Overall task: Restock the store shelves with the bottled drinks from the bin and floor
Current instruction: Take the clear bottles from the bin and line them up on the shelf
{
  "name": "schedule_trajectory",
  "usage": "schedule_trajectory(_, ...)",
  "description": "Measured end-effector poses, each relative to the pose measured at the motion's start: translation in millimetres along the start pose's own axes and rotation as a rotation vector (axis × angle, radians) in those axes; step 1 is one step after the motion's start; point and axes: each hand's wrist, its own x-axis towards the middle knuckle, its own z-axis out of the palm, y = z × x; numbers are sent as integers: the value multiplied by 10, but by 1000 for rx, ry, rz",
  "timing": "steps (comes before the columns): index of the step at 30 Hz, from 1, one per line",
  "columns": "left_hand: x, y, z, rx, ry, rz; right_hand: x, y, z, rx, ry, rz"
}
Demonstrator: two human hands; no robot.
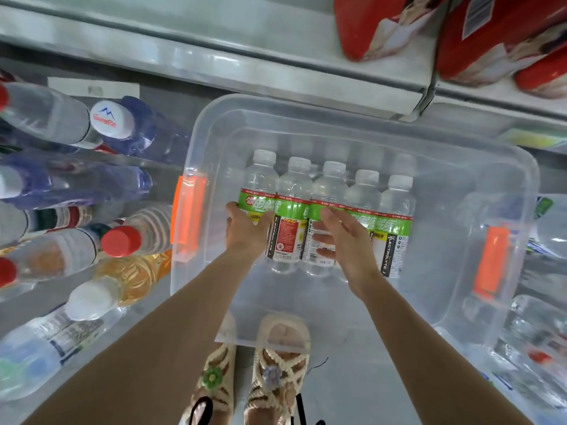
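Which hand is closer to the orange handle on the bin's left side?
The left. The left hand grips the end bottle just right of that orange handle; the right hand lies open farther right, over the middle bottles.

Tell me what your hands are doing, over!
Left hand grips leftmost bottle. Right hand open over the bottle row. All in clear bin. Nothing blocking.
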Motion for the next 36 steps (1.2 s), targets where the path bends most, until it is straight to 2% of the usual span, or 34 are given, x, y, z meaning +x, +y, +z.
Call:
schedule_trajectory(4, 14, -58, 18, 52, 9, 36, 17, -1, -9, -24, -8, -18)
schedule_trajectory(13, -188, 69, -114, 41, 80, 1, -220, -155, -53, -36, 17, -21)
schedule_trajectory(18, -805, 196, -325, -80, -17, 2, -696, -521, -62, -20, 26, -32)
schedule_trajectory(24, -2171, 713, -1153, -224, -230, 134, -1721, -1430, -54, -125, -13, -124)
schedule_trajectory(29, -3336, 1209, -2226, -265, -337, 326, -2895, -2530, 21, -249, -202, -203)
schedule_trajectory(33, -4303, 1649, -3141, -294, -310, 486, -4048, -3513, 176, -328, -388, -351)
schedule_trajectory(36, -5139, 1989, -3881, -388, -211, 574, -4981, -4279, 322, -320, -457, -486)
